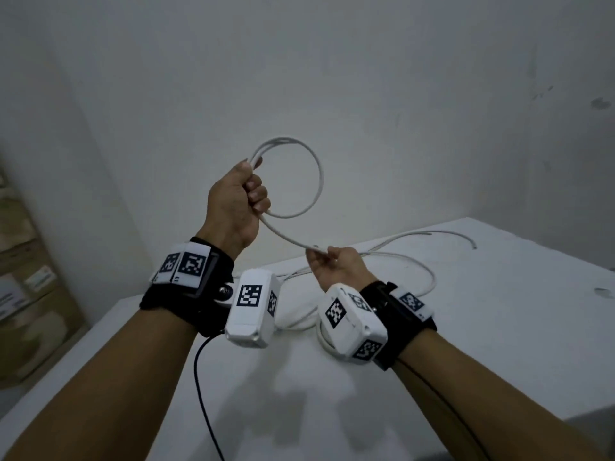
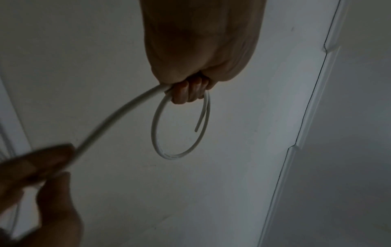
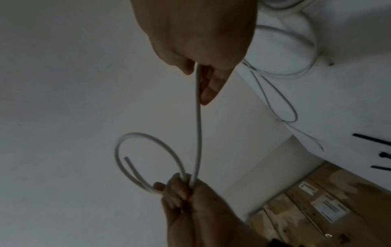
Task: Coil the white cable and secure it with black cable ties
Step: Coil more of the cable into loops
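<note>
A: What has the left hand [image 1: 237, 202] got?

B: Its fingers [image 2: 188, 91] are curled tight round the white cable [image 1: 318, 176], which makes one round loop standing out past the knuckles, up in front of the wall [image 1: 399, 78]. The cut end [image 2: 196, 129] of the cable hangs free inside that loop (clearest from the left wrist).

A: And the right hand [image 1: 336, 266]?

B: Lower, just beside the left wrist. It pinches the same cable between thumb [image 3: 208, 90] and fingertips, at the far end of a short run that leaves the bottom of the left fist.

A: Where is the remainder of it?

B: Beyond the right hand the cable drops to the white table [image 1: 499, 327] and lies there in loose curves under and behind that hand.

A: The black cable ties [image 3: 372, 139]?

B: On the table off to the side of the right hand, apart from it, seen only at the edge of the right wrist view.
</note>
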{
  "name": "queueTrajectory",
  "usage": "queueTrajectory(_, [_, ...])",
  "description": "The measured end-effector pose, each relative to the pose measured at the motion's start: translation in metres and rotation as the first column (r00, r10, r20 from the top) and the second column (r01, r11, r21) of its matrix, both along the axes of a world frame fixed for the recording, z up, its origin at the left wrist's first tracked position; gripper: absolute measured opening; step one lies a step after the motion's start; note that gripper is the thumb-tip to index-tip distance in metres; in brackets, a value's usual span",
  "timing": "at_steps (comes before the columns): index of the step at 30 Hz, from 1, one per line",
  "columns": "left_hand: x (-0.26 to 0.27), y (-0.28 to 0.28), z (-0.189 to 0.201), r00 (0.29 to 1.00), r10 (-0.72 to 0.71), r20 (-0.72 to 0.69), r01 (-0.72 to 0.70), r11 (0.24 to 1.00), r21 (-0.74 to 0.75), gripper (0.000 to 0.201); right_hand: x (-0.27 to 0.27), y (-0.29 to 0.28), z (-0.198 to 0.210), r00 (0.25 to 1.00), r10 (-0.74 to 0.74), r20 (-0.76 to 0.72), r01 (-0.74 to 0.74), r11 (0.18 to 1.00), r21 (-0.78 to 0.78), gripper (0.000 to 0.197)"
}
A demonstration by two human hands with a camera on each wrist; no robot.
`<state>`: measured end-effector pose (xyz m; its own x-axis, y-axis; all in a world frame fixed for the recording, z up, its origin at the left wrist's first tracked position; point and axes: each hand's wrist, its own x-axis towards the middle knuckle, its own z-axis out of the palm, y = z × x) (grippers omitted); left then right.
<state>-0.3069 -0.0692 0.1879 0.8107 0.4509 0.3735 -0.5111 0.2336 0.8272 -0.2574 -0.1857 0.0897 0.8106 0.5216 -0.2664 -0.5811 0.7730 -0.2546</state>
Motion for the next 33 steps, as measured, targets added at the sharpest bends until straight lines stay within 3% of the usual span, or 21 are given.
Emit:
queueTrajectory(8, [-0.014, 0.035, -0.038, 0.979, 0.066, -0.193, -0.067, 0.998, 0.005, 0.025, 0.003, 0.003, 0.01, 0.974, 0.027, 0.225, 0.018, 0.981, -0.195, 0.023])
queueTrajectory(14, [-0.021, 0.043, -0.058, 0.962, -0.028, -0.27, 0.006, 0.996, -0.084, 0.028, 0.01, -0.003, 0.034, 0.874, -0.027, 0.485, 0.263, 0.867, -0.424, 0.024])
queueTrajectory(19, [-0.022, 0.041, -0.064, 0.954, -0.087, -0.287, 0.069, 0.995, -0.071, 0.025, 0.012, -0.013, 0.043, 0.831, 0.062, 0.553, 0.262, 0.834, -0.486, 0.018])
queueTrajectory(22, [-0.022, 0.033, -0.068, 0.948, -0.092, -0.304, 0.095, 0.995, -0.003, 0.024, 0.012, -0.018, 0.039, 0.754, 0.157, 0.638, 0.303, 0.779, -0.55, 0.014])
queueTrajectory(26, [-0.021, 0.025, -0.073, 0.945, -0.063, -0.321, 0.093, 0.993, 0.078, 0.024, 0.007, -0.023, 0.034, 0.629, 0.284, 0.723, 0.409, 0.67, -0.619, 0.024])
queueTrajectory(33, [-0.017, 0.014, -0.077, 0.944, -0.037, -0.329, 0.077, 0.991, 0.109, 0.025, 0.009, -0.025, 0.026, 0.525, 0.305, 0.794, 0.602, 0.526, -0.6, 0.024])
